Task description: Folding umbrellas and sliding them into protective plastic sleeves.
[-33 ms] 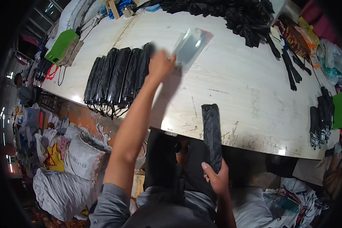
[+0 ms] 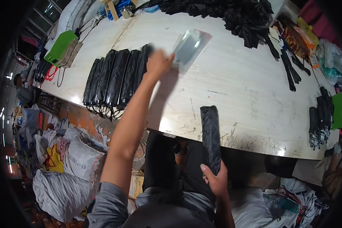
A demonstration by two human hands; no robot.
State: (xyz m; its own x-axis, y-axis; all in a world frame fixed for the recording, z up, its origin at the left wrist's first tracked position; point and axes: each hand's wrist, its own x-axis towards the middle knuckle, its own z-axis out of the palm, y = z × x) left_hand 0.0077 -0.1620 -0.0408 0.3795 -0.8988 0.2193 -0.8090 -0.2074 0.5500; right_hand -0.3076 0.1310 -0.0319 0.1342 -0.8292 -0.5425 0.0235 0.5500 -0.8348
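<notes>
My right hand [image 2: 217, 179] is closed round the lower end of a black folded umbrella [image 2: 210, 131], held upright at the table's front edge. My left hand [image 2: 158, 65] is stretched out over the table, between a row of black folded umbrellas [image 2: 114, 78] and a clear plastic sleeve [image 2: 190, 47]. Its fingers are smeared by motion beside the top of the rightmost umbrella in the row, and its thumb points toward the sleeve. Wrist cords hang from the near ends of the row.
The pale table [image 2: 231, 106] bears a heap of black fabric [image 2: 247, 19] at the far side. More black umbrellas [image 2: 320, 117] lie at the right edge by a green box [image 2: 338, 111]. Another green box [image 2: 60, 47] stands far left. White sacks [image 2: 64, 192] fill the floor at left.
The view has shifted very slightly. Both hands and the umbrella in my right hand keep nearly the same places.
</notes>
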